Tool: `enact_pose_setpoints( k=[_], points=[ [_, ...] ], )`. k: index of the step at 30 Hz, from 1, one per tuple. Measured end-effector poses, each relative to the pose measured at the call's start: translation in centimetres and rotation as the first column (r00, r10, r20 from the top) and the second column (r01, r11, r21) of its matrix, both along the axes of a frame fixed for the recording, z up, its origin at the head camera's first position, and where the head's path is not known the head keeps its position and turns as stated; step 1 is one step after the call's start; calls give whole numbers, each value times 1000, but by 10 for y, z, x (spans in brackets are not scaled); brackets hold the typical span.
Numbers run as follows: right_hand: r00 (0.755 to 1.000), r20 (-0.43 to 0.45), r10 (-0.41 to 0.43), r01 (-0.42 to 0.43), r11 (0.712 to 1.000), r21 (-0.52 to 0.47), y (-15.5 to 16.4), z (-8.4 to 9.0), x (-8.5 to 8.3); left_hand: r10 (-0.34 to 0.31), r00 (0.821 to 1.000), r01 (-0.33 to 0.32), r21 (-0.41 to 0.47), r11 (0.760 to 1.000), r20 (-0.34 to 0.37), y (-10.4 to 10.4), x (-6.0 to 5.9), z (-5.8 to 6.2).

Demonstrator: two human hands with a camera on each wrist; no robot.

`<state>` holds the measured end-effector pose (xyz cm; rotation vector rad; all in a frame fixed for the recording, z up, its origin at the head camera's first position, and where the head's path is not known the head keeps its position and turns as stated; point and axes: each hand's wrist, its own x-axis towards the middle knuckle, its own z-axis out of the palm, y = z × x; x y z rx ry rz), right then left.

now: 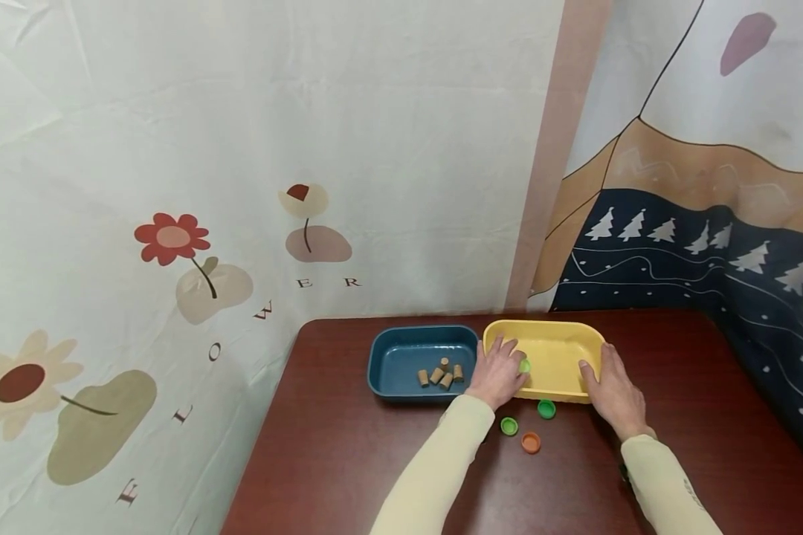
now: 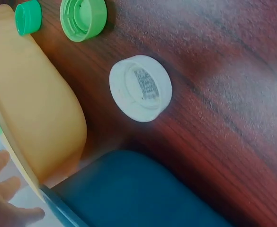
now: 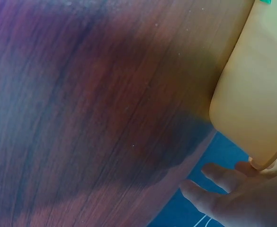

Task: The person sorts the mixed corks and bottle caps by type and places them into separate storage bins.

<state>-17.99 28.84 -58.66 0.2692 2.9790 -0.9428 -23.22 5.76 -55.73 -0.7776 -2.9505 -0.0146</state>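
My left hand (image 1: 498,371) lies with fingers spread over the front left corner of a yellow tray (image 1: 562,331). A light green cap (image 1: 524,365) sits inside the tray at the hand's thumb side; contact is unclear. In the left wrist view the fingers (image 2: 5,203) look straight beside the yellow tray (image 2: 34,118). My right hand (image 1: 612,390) rests flat against the tray's front right corner. Its fingers (image 3: 223,189) show beside the yellow tray (image 3: 252,85) in the right wrist view.
A blue tray (image 1: 401,342) holding several corks (image 1: 440,374) stands left of the yellow one. On the dark wood table (image 1: 348,453) lie two green caps (image 1: 546,409) (image 1: 509,426) and an orange cap (image 1: 531,442). A white cap (image 2: 140,88) lies near the blue tray (image 2: 129,189).
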Motion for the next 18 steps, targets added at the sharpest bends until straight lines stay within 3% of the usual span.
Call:
enact_pose_setpoints(
  k=[9,18],
  points=[
    [1000,7,6,-6,1000,-1,-2,0,0,129,992,-129,-27,991,-2,1,1,-2],
    [1000,8,6,-6,1000,6,-1,2,1,120,993,-119,95,988,-3,-18,5,-3]
  ],
)
